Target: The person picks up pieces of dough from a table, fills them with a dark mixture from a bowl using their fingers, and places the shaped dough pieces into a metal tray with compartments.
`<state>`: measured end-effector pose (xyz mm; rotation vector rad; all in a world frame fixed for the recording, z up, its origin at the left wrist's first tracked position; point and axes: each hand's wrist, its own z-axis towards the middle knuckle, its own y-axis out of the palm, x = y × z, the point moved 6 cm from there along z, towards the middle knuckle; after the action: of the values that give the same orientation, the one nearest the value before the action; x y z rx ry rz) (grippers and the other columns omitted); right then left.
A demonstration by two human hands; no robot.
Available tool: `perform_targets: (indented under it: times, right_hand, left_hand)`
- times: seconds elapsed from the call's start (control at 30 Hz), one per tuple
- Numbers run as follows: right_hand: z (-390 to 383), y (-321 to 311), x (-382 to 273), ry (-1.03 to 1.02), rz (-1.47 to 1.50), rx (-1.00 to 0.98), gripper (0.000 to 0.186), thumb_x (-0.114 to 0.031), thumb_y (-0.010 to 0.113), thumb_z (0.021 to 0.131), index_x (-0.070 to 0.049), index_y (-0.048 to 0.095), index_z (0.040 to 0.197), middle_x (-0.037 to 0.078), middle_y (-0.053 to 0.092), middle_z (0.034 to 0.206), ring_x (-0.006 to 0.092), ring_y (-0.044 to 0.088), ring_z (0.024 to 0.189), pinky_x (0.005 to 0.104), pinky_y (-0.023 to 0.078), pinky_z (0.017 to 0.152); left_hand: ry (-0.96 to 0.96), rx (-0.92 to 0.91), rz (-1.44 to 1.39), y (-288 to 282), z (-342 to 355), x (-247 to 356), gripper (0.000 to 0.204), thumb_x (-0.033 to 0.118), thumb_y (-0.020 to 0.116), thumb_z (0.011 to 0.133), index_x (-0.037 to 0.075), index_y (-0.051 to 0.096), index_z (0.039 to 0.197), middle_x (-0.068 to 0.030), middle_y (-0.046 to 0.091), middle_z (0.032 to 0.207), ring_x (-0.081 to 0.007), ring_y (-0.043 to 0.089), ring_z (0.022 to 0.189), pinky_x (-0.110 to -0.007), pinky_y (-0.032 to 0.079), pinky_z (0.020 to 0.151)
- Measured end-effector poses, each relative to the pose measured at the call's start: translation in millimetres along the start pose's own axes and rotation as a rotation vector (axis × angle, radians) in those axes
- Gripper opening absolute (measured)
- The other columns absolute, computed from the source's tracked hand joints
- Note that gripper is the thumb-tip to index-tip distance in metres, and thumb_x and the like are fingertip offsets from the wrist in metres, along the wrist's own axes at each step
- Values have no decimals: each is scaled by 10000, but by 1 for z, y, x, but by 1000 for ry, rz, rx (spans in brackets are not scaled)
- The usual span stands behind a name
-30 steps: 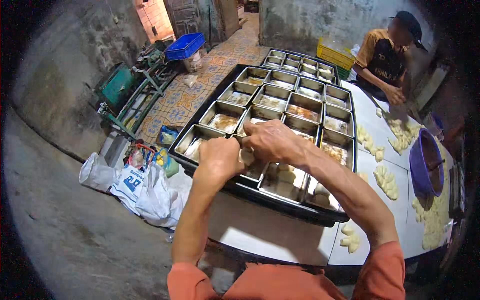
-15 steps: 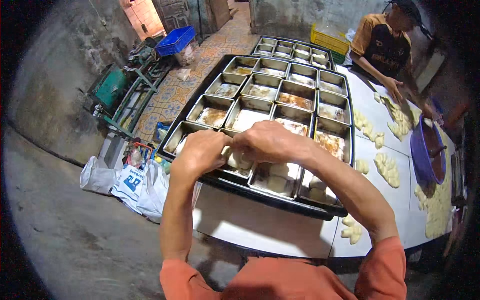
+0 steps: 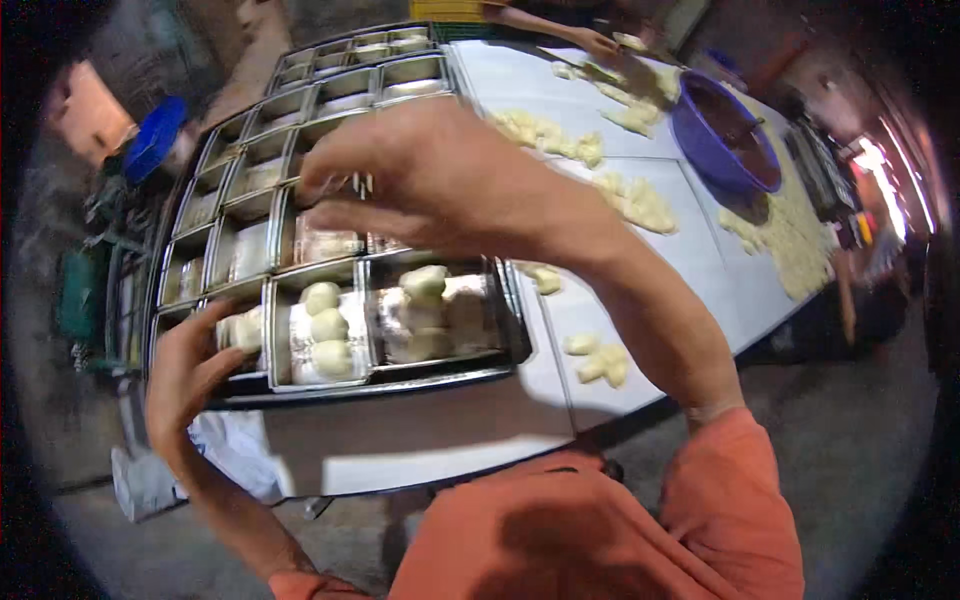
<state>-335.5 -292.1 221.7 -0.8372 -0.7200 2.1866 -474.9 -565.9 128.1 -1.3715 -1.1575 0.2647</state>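
My left hand (image 3: 188, 372) is at the near left corner of a block of metal loaf tins (image 3: 320, 383). Its thumb and fingers are apart beside pale dough (image 3: 243, 332) in the front tin there; whether they touch it is unclear. Three round dough pieces (image 3: 328, 325) lie in a row in the neighbouring tin. More dough (image 3: 424, 283) sits in the tin to the right of that, partly in shadow. Above the middle tins hovers my right hand (image 3: 410, 175), blurred, its thumb apart from the fingers and nothing seen between them. It hides several tins behind it.
On the white table (image 3: 545, 420) to the right, dough clusters (image 3: 600, 362) and longer dough strips (image 3: 635, 203) are spread about. A purple basin (image 3: 725, 135) stands beyond them, next to a dough sheet (image 3: 790, 250). Another person's hand (image 3: 597, 42) works at the far side.
The view has swung toward the right. My hands were together over a front tin; now they are apart, the left at the tins' left corner, the right raised over the middle.
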Motion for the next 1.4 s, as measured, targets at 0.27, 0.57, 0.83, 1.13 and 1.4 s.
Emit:
perform_targets:
  times: [0.27, 0.57, 0.83, 1.13, 1.4]
  right_hand:
    - [-311, -156, 68, 995, -340, -18, 345, -293, 695, 904, 13, 705, 1063, 138, 721, 899, 180, 663, 691, 308, 521, 646]
    - [-434, -45, 16, 924, -21, -251, 389, -306, 720, 853, -32, 649, 1120, 137, 578, 1136, 327, 592, 1010, 421, 500, 847]
    - [-456, -53, 40, 952, 422, -258, 129, -117, 620, 908, -44, 567, 1000, 91, 649, 884, 236, 629, 787, 362, 518, 719]
    - [-485, -113, 75, 1244, 397, 50, 323, -53, 662, 870, -15, 542, 1167, 113, 607, 1064, 201, 626, 944, 352, 530, 785]
    - [-489, -110, 75, 1325, 498, -21, 380, -135, 749, 851, -6, 594, 1173, 63, 614, 1000, 146, 618, 870, 325, 524, 744]
  left_hand:
    - [123, 762, -166, -1, -121, 39, 457, 78, 638, 931, 15, 564, 1378, -141, 664, 1213, -127, 602, 770, -254, 482, 663]
    - [95, -51, -434, 267, -102, 268, 406, 97, 820, 761, 39, 712, 1148, -139, 697, 1164, -197, 697, 921, -311, 544, 728]
    - [276, -93, -63, 377, -61, 316, 436, 315, 746, 847, 163, 679, 1250, -204, 427, 1504, -420, 345, 1427, -535, 325, 1131]
    - [327, -63, -70, 390, -42, 328, 537, 344, 801, 795, 155, 651, 1275, -170, 457, 1491, -386, 352, 1425, -540, 281, 1143]
    - [587, -122, -194, 409, -15, 405, 686, 244, 771, 784, 53, 497, 1383, -174, 485, 1401, -330, 439, 1321, -500, 315, 1077]
